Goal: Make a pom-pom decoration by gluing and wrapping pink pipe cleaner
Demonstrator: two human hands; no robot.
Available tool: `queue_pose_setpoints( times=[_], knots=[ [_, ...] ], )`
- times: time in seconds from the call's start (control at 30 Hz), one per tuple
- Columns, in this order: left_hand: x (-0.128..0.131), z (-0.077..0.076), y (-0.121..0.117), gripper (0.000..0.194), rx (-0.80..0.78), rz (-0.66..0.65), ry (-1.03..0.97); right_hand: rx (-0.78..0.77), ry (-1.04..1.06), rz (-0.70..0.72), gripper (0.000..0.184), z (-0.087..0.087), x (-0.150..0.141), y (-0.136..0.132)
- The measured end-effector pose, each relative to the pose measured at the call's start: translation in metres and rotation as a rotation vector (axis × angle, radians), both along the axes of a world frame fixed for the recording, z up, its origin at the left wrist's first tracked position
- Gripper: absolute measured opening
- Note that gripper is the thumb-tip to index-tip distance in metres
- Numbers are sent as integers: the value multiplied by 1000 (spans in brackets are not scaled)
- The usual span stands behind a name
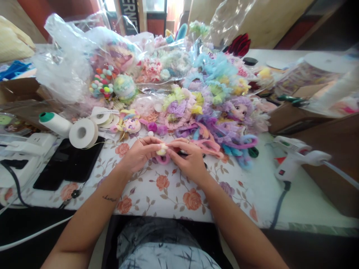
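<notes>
Near the middle of the flowered cloth, my left hand (140, 152) and my right hand (190, 158) meet with fingertips pinched. Between them is a small pale yellow fluffy piece (162, 151), which both hands grip. A pink fuzzy loop (163, 160) hangs just below it; whether the two are joined I cannot tell. Just beyond my fingers lie a small white pompom (150, 133), magenta pompoms (161, 129) and a yellow-haired doll face charm (132, 125). Pastel ruffled scrunchies (179, 108) and fuzzy pipe-cleaner strips (207, 140) heap up behind.
A white glue gun (291, 157) stands at right beside a cardboard box (331, 179). Left are a ribbon roll (83, 133), a thread cone (54, 123), dark phones (71, 162) and a white power strip (28, 153). A plastic bag (66, 56) bulges at the back.
</notes>
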State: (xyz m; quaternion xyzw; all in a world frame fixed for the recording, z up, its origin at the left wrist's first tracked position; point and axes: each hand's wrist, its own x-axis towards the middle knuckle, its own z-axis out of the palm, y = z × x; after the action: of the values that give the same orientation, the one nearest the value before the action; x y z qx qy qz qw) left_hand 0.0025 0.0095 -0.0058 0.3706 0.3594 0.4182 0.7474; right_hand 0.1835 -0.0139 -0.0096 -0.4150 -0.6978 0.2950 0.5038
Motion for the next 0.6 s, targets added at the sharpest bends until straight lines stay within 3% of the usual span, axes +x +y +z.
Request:
queue_pose_setpoints(
  times=[0.33, 0.6],
  knots=[
    [2, -3, -4, 18, 49, -18, 149, 37, 6, -40, 5, 1, -1, -1],
    [-1, -8, -2, 18, 81, -26, 193, -106, -53, 15, 9, 3, 2, 1]
  ],
)
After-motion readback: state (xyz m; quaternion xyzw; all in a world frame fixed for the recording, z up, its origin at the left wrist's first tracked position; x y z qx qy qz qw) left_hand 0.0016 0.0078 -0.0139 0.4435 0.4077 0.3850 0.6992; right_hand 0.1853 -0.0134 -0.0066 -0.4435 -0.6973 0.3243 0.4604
